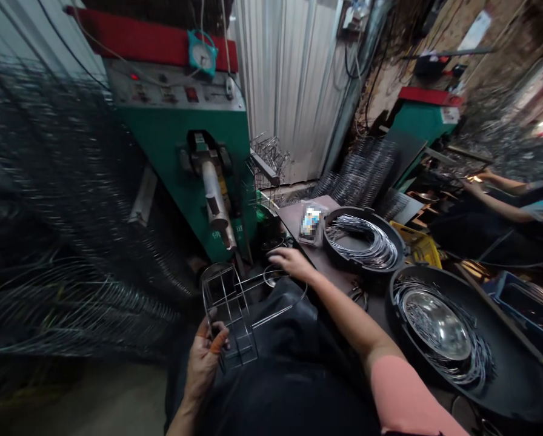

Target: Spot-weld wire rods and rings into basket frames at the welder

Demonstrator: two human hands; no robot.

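Observation:
My left hand [206,351], with orange wraps on its fingers, is closed on the near side of a wire basket [239,315] made of thin metal rods. The basket lies tilted over the dark apron on my lap, and a long wire loop [278,312] extends from it to the right. My right hand [292,263] hovers by the far side of that loop, fingers stretched leftward with nothing visible in them. A small round metal dish [274,277] shows below it. In front stands a green machine [171,133] with a metal arm [214,203] pointing toward me.
Stacked wire pieces [62,212] crowd the left. At right, a black round tray [401,242] holds wire rings, and a larger black tray [521,369] holds a metal bowl [453,333] and more rings. A co-worker's arms [503,194] are beside another green machine [414,121].

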